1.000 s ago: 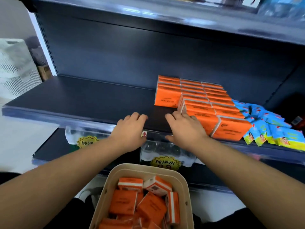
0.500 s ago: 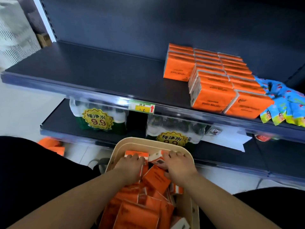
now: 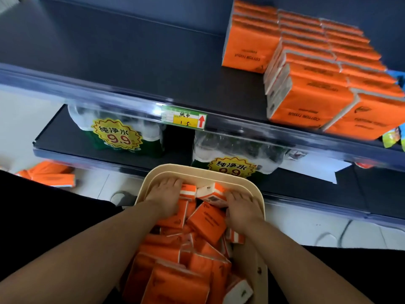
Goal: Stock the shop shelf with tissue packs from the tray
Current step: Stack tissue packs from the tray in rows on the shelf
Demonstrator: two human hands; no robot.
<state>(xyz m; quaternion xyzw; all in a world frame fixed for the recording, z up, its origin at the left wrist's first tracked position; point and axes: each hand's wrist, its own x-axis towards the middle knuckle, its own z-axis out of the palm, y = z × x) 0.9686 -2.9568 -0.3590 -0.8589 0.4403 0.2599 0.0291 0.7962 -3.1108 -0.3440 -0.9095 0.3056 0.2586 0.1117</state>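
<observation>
A beige tray (image 3: pixel 197 169) sits low in front of me, heaped with loose orange tissue packs (image 3: pixel 206 222). My left hand (image 3: pixel 164 197) lies palm down on the packs at the tray's far left, fingertips at the rim. On the far right side my right hand (image 3: pixel 240 210) also rests palm down, fingers touching a white-ended pack (image 3: pixel 211 193). Whether either hand grips a pack is hidden under the palms. On the dark shelf (image 3: pixel 131 51) above, rows of orange tissue packs (image 3: pixel 306 102) stand at the right.
A price label (image 3: pixel 184 117) is clipped to the shelf's front rail. Below it, a lower shelf holds two wrapped water-bottle packs (image 3: pixel 118 137) (image 3: pixel 232 156). Some orange packs (image 3: pixel 48 174) lie on the floor at left. Blue and yellow packets (image 3: pixel 392 137) sit beyond the orange rows.
Both hands left the shelf's front edge and came down into the tray. Since half a second ago they have spread apart over the packs, and my view has tilted further down.
</observation>
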